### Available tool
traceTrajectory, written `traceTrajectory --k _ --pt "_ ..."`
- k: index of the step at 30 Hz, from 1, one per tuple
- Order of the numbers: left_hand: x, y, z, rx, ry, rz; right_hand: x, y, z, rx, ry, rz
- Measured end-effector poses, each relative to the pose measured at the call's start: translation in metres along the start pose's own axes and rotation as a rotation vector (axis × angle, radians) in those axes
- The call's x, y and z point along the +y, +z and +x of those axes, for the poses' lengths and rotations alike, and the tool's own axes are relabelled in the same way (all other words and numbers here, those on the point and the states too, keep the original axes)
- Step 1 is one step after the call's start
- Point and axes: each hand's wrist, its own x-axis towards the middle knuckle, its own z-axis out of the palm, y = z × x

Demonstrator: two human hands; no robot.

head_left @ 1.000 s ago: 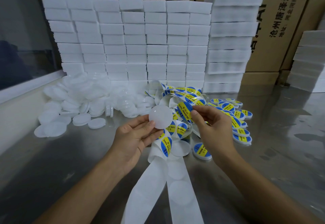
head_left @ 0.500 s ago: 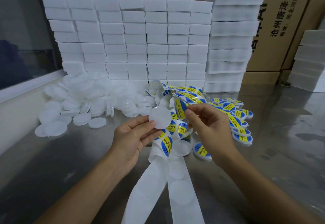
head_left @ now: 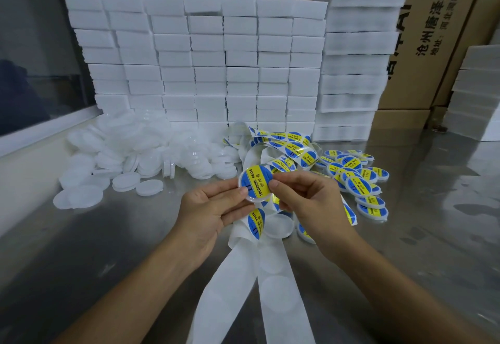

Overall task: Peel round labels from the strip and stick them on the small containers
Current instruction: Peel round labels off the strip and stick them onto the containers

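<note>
A small round translucent container (head_left: 255, 184) with a blue and yellow round label on its face is held between both hands at the centre. My left hand (head_left: 213, 210) grips its left and lower edge with fingertips. My right hand (head_left: 305, 200) pinches its right edge, thumb on the label. Behind and below the hands curls the white label strip (head_left: 286, 151), with several blue and yellow labels on it; its peeled backing (head_left: 238, 289) trails toward me.
A heap of unlabelled white containers (head_left: 130, 154) lies at the left. Several labelled containers (head_left: 359, 181) lie at the right. Stacked white foam blocks (head_left: 216, 59) form a wall behind, with cardboard boxes (head_left: 433, 32) beyond. The metal table (head_left: 108, 249) carries everything.
My right hand brought the peeled label from the strip onto the bare container in my left hand; the container's face now shows the label, and both hands hold it.
</note>
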Motion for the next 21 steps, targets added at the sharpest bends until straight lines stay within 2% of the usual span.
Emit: traceTrajectory --k 21 --pt "0.0026 0.0049 -0.0059 0.059 0.054 0.056 0.0018 0.0012 0.0003 0.028 -0.05 -0.076"
